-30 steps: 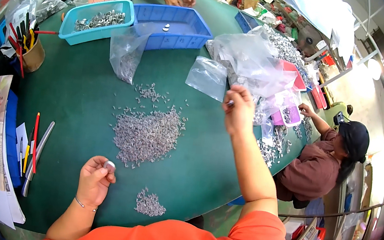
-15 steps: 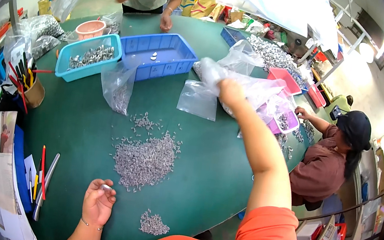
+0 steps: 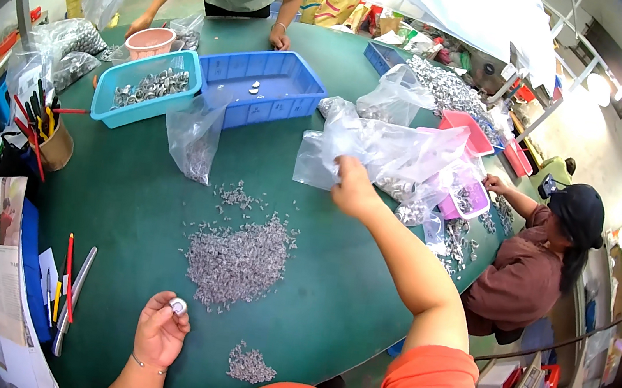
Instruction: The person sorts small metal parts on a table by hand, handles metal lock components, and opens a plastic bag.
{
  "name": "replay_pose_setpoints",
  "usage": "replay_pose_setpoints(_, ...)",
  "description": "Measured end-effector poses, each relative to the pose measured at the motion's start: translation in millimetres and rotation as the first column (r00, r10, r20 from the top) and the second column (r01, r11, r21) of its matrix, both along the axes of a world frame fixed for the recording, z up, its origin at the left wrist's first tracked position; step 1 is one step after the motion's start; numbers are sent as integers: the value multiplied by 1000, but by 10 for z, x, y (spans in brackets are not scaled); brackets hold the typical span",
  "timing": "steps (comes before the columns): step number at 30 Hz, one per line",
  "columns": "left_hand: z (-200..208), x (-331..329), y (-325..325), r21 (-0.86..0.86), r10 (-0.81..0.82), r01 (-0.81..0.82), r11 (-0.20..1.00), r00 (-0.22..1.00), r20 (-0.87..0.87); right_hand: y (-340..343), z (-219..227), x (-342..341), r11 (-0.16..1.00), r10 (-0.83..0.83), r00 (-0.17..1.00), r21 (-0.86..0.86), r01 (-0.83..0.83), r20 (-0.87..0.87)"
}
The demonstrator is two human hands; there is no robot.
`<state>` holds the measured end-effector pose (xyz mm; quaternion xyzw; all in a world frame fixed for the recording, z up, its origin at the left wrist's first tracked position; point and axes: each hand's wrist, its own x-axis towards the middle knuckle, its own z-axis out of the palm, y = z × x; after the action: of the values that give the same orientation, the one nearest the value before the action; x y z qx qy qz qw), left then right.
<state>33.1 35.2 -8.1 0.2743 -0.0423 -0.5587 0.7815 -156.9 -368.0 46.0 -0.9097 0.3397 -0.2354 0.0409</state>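
While the left hand [image 3: 160, 335] pinches a round metal piece [image 3: 178, 306] between thumb and fingertips near the table's near edge, the right hand [image 3: 355, 190] is extended, well apart, at a clear plastic bag [image 3: 404, 142]. The bag lies just beyond the right fingers, the nearer hand being the right; its long axis runs roughly left to right. The right fingers are curled, and whether they grip the film cannot be told. The bag appears crumpled and milky-transparent; the metal piece is silvery and shiny. A heap of small grey pieces [image 3: 239, 263] lies between the hands.
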Motion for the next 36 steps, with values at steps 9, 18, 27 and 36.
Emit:
replay_pose_setpoints(9,-24,24,-12,1,1,-1,1000,1000,9,324,1071,-32,554,-188,941,822,-133,280)
replay_pose_setpoints(18,27,-20,44,-14,23,-23,1000,1000,-21,118,962,-127,405,-282,860,865,-295,426)
replay_pose_setpoints(27,-33,-27,25,-13,55,-55,998,998,9,785,697,578,56,-230,854,882,-467,467)
replay_pose_setpoints(36,-2,35,-54,-41,120,-117,992,990,73,881,685,1683,928,236,888,179,-326,394)
